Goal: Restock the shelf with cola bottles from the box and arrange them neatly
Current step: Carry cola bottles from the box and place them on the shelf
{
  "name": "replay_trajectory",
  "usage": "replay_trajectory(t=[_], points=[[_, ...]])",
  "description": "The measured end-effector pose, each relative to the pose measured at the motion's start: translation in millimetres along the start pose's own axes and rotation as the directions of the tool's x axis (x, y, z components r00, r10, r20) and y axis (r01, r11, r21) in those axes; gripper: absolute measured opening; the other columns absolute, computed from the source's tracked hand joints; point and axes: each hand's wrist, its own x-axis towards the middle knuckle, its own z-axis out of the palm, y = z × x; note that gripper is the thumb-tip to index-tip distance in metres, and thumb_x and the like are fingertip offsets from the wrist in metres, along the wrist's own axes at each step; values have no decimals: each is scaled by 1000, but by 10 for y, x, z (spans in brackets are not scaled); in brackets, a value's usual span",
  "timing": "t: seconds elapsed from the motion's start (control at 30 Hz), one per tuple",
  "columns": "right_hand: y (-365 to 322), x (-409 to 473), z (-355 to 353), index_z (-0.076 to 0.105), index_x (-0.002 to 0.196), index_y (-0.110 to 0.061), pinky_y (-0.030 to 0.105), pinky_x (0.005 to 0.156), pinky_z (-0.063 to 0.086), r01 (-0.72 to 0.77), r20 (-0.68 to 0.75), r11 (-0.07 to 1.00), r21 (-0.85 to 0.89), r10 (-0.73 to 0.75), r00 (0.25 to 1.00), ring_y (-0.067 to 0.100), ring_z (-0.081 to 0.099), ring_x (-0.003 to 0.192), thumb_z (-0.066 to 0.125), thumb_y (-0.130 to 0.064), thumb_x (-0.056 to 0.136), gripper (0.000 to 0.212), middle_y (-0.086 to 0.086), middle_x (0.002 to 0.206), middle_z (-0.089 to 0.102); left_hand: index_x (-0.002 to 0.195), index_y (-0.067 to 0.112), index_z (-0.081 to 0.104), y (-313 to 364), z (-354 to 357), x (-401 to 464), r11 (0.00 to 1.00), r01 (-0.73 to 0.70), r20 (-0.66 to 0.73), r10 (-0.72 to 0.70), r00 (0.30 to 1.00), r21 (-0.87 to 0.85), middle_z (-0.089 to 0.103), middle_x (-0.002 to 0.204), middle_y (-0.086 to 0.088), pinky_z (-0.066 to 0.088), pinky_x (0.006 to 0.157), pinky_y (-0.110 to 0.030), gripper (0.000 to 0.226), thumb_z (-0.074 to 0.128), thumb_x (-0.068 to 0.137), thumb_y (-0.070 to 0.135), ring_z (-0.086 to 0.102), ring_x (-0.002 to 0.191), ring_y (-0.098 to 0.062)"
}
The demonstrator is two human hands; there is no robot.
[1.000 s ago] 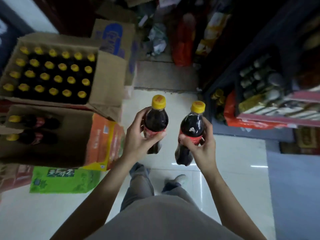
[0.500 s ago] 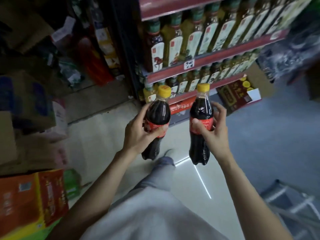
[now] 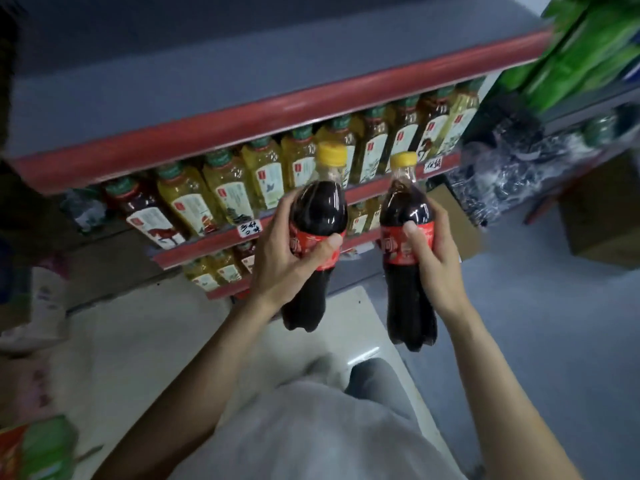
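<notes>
Two cola bottles with yellow caps and red labels are held upright in front of the shelf unit. My left hand [image 3: 287, 258] grips the left cola bottle [image 3: 318, 209] around its label. My right hand [image 3: 434, 258] grips the right cola bottle [image 3: 403, 202] the same way. The top shelf [image 3: 173, 91] behind its red front rail [image 3: 277, 109] is a bare grey surface. The box of cola is out of view.
Below the top shelf, two lower shelves hold rows of yellow and dark tea bottles [image 3: 228, 188]. Shrink-wrapped bottles [image 3: 512, 168] and green packs [image 3: 588, 46] fill the neighbouring unit on the right. A cardboard box [image 3: 602, 216] stands on the grey floor. Bags [image 3: 41, 306] lie at left.
My view has swung from the open boxes on the floor round to the shelf unit and closer to it. Both hands kept their bottles and rose toward the shelves.
</notes>
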Motion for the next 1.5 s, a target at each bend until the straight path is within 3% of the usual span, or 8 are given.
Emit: replay_trajectory(t=[0.17,0.37,0.5,0.67,0.8,1.0,1.23,1.5], points=[[-149,748,-616,45,131,-19,16,72,49,21,14,989,143,-24,1000,-2,62,79,49,-36,95,40,-8,97,61,119,38,42,402,496,588,995,-84,-131,76,988,-59,59,108,33,48,87,-17,58,64,72,63,59,103,3],[-566,1732,-1253,51,125,-24,21,78,47,143,88,958,248,-170,982,-1,61,85,51,-46,88,42,-20,91,64,112,38,47,1029,1044,1339,987,-160,-310,147,939,-16,62,103,22,49,95,-50,45,62,73,56,61,105,-14],[-993,2362,-1539,47,127,-15,14,71,47,269,98,919,289,-308,946,-4,60,79,47,-43,90,46,-17,90,61,120,30,46,1484,1273,1843,976,-215,-436,185,881,-21,64,100,29,49,87,-26,54,61,73,53,62,100,1],[-1475,3025,-1671,38,137,-3,20,90,45,485,43,818,309,-521,852,1,57,104,54,-44,87,66,0,120,56,131,9,41,1862,1406,2444,929,-328,-568,364,738,168,57,114,14,44,93,-20,65,65,80,41,57,107,-1],[-1580,3478,-1689,33,137,-9,37,106,43,595,56,760,262,-628,776,17,53,123,64,-33,89,63,10,135,50,128,19,44,1925,1477,2963,916,-260,-587,396,706,304,57,112,20,43,91,-16,65,71,76,46,58,107,-3],[-1458,4099,-1502,37,130,-29,40,102,45,586,-12,796,152,-592,806,14,59,113,73,-46,77,66,-12,114,59,134,25,41,1705,1525,3540,909,-14,-641,305,705,416,64,120,6,48,92,-33,71,73,76,51,61,110,-21],[-1338,4544,-1378,39,133,-14,27,94,48,515,-13,828,221,-525,851,3,61,103,73,-34,79,67,-13,111,59,137,26,38,1570,1490,3945,917,48,-646,242,724,397,56,133,6,42,101,-40,76,72,75,53,54,121,-19],[-1327,4746,-1311,33,141,-11,42,106,44,442,134,852,279,-491,861,14,54,123,72,-35,82,75,4,137,51,140,16,40,1477,1431,4133,909,42,-677,277,681,415,41,137,-9,37,94,-24,80,75,74,48,47,125,-24]])
